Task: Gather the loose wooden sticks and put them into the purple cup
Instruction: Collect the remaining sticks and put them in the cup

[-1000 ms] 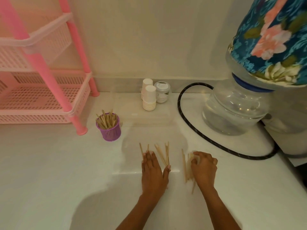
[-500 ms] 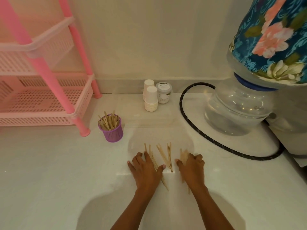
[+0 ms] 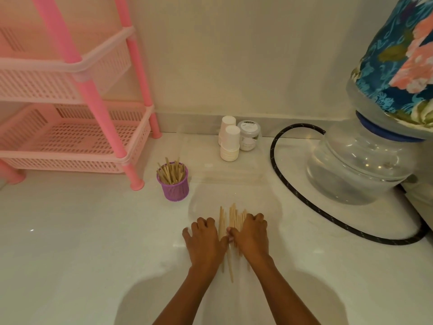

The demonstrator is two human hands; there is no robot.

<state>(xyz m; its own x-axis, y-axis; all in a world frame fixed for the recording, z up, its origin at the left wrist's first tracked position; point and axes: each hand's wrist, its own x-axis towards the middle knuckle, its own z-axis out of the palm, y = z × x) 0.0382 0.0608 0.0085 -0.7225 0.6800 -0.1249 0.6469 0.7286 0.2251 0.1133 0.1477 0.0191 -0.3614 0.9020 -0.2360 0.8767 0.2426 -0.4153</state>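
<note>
Several loose wooden sticks (image 3: 232, 219) lie in a narrow bunch on the white floor, pressed between my two hands. My left hand (image 3: 205, 240) rests palm down against the bunch's left side, fingers curled. My right hand (image 3: 251, 235) pushes in from the right, its thumb touching the sticks. Stick ends poke out above and below the hands. The purple cup (image 3: 174, 188) stands upright up and to the left of the bunch, holding several sticks.
A pink plastic rack (image 3: 93, 109) stands at the left, one foot close to the cup. Stacked white paper cups (image 3: 230, 144) and a small jar (image 3: 248, 134) sit by the wall. A black hose (image 3: 293, 195) curves around a water bottle (image 3: 365, 165) on the right.
Both hands have slid toward each other, sweeping the scattered sticks into one tight bunch between them.
</note>
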